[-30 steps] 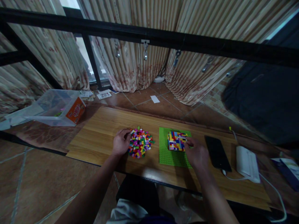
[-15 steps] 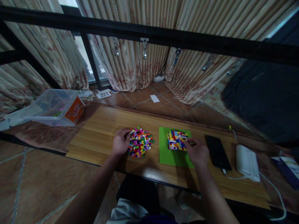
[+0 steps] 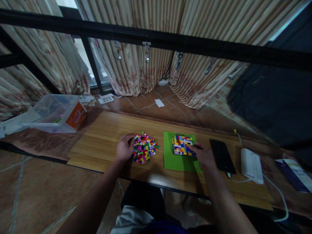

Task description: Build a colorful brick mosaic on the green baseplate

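little has shifted: left hand (image 3: pixel 124 149) curls by the brick pile (image 3: pixel 145 149), right hand (image 3: pixel 204 156) at the brick block (image 3: pixel 180 147) on the baseplate (image 3: pixel 179 163), work staying there; whether either pinches anything, i can't tell.

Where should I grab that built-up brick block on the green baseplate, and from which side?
I'd pinch the brick block near its left end, coming from the left, thumb on the near side and fingers on the far side. It's boxy with fairly straight sides, that end is uncovered, and the right hand is at its right end.
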Action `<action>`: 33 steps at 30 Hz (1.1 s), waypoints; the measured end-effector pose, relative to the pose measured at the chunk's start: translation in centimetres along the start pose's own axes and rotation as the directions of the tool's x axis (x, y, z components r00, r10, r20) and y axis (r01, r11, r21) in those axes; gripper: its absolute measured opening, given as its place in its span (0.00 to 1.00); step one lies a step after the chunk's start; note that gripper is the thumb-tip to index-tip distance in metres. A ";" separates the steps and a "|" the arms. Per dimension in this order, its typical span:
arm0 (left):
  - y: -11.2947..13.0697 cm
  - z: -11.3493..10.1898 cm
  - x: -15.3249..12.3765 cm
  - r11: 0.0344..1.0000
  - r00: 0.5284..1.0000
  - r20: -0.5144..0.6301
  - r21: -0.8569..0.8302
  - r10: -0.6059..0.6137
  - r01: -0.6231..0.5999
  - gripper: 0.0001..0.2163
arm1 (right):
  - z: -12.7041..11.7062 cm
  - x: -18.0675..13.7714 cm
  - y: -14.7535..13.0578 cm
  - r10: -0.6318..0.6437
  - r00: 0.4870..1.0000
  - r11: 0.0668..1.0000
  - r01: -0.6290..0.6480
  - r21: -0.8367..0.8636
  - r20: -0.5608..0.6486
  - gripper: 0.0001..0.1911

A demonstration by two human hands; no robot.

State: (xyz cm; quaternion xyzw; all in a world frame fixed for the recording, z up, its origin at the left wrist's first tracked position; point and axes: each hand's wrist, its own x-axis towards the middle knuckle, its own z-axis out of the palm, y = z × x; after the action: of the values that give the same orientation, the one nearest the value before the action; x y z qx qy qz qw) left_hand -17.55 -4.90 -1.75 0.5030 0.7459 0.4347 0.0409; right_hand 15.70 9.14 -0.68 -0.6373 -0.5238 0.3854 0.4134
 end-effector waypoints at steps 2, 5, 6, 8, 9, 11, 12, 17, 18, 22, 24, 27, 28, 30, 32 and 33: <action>0.0 0.0 0.0 1.000 1.000 -0.004 -0.006 -0.001 0.001 0.09 | -0.2 -0.1 -0.2 -0.013 1.000 1.000 0.013 -0.027 0.005 0.27; 0.1 0.1 0.0 1.000 1.000 -0.012 -0.003 -0.001 0.001 0.09 | -0.6 -0.8 -1.0 -0.046 0.999 0.995 0.043 -0.094 -0.030 0.27; 0.1 0.1 0.0 1.000 1.000 -0.014 -0.001 0.001 -0.001 0.09 | -0.7 -1.4 -1.4 -0.083 0.995 0.988 0.074 -0.138 -0.062 0.28; 0.2 0.2 -0.1 1.000 1.000 -0.015 -0.001 0.002 -0.002 0.09 | -0.4 -2.8 -2.3 -0.223 0.968 0.950 0.189 -0.249 -0.117 0.26; 0.2 0.2 -0.1 1.000 1.000 -0.016 -0.003 0.000 0.000 0.09 | 0.0 -3.7 -2.7 -0.324 0.940 0.915 0.282 -0.290 -0.107 0.23; 0.2 0.2 -0.1 1.000 1.000 -0.018 -0.006 -0.003 0.003 0.09 | 1.4 -5.6 -3.7 -0.470 0.880 0.846 0.470 -0.252 0.064 0.17; 0.2 0.2 -0.1 1.000 1.000 -0.021 -0.006 -0.004 0.004 0.09 | 2.3 -6.6 -4.1 -0.518 0.840 0.811 0.543 -0.219 0.161 0.15; 0.2 0.2 -0.2 1.000 1.000 -0.026 -0.005 -0.002 0.002 0.08 | 7.5 -9.3 -4.7 -0.550 0.709 0.667 0.691 -0.279 0.441 0.14; 0.2 0.2 -0.2 1.000 1.000 -0.026 -0.008 -0.003 0.003 0.08 | 8.3 -9.4 -4.6 -0.533 0.708 0.646 0.694 -0.317 0.464 0.14; 0.3 0.2 -0.2 1.000 1.000 -0.022 -0.025 -0.001 0.001 0.08 | 10.0 -9.1 -4.3 -0.487 0.713 0.604 0.692 -0.395 0.505 0.14; 0.2 0.3 -0.2 1.000 1.000 -0.020 -0.027 -0.002 0.002 0.08 | 10.3 -8.8 -4.2 -0.482 0.714 0.607 0.690 -0.394 0.508 0.12; 0.1 0.3 -0.2 1.000 1.000 -0.012 -0.015 -0.007 0.007 0.09 | 10.5 -8.7 -4.2 -0.480 0.719 0.619 0.683 -0.387 0.503 0.11; 0.0 0.4 -0.2 1.000 1.000 -0.011 -0.011 -0.008 0.008 0.09 | 10.5 -8.8 -4.3 -0.481 0.722 0.626 0.680 -0.382 0.498 0.12; -0.1 0.4 -0.2 1.000 1.000 -0.013 -0.004 -0.005 0.005 0.08 | 10.1 -9.0 -4.4 -0.484 0.728 0.641 0.672 -0.370 0.485 0.12; -0.1 0.3 -0.1 1.000 1.000 -0.018 0.000 -0.001 0.001 0.08 | 9.3 -9.3 -4.6 -0.487 0.736 0.656 0.664 -0.360 0.470 0.12; 0.0 0.3 -0.1 1.000 1.000 -0.019 0.002 0.002 -0.002 0.08 | 8.8 -9.5 -4.7 -0.489 0.742 0.671 0.656 -0.347 0.459 0.12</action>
State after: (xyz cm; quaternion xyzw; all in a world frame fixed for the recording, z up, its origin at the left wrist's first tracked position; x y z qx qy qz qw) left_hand -17.34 -4.83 -2.01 0.4996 0.7462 0.4388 0.0330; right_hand 4.48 1.36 1.03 -0.4462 -0.8392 0.1888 0.2470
